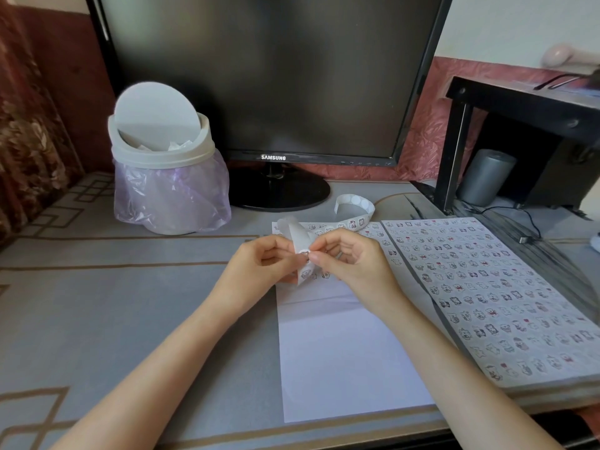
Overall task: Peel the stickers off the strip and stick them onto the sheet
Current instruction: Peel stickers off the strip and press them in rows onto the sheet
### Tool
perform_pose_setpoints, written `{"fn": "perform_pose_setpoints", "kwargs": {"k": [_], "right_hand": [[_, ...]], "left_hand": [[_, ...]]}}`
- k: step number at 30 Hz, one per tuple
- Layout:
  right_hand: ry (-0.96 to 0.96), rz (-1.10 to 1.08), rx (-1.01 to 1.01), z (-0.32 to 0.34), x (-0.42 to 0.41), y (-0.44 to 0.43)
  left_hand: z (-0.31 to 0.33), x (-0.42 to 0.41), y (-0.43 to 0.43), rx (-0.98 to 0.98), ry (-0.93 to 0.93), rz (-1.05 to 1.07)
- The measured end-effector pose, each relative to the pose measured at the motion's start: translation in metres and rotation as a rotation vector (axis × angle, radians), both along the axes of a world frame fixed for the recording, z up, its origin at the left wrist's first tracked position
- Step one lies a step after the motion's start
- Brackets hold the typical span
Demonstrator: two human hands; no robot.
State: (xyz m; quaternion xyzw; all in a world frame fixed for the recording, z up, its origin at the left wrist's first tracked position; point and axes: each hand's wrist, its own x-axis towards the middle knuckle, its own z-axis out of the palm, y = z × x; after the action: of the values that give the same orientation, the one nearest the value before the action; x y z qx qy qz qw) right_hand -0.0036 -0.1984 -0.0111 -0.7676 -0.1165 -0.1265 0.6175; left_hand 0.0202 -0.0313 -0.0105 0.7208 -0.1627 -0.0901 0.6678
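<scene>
Sheet [341,352] flat on desk [146,303], near part blank. Above its far half: left hand [259,264] and right hand [354,258], fingers curled, both pinching strip [300,238]. Strip tail coils back toward monitor [269,76].

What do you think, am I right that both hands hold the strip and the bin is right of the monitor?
No: the head view shows the bin left of the monitor. The left hand and right hand do hold the strip.

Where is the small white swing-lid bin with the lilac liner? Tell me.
In the head view the white bin stands back left on the desk, beside the black monitor's round base.
</scene>
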Motion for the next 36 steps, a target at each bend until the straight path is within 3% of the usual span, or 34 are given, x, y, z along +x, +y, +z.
{"fn": "perform_pose_setpoints", "kwargs": {"k": [26,36], "right_hand": [[0.018,-0.065,-0.146,-0.0072,0.0018,-0.0008],[-0.021,0.037,-0.211,-0.0010,-0.0022,-0.0010]], "left_hand": [[-0.0012,0.0006,-0.0006,0.010,0.020,0.021],[-0.0037,0.0030,0.0025,0.008,0.066,0.095]]}}
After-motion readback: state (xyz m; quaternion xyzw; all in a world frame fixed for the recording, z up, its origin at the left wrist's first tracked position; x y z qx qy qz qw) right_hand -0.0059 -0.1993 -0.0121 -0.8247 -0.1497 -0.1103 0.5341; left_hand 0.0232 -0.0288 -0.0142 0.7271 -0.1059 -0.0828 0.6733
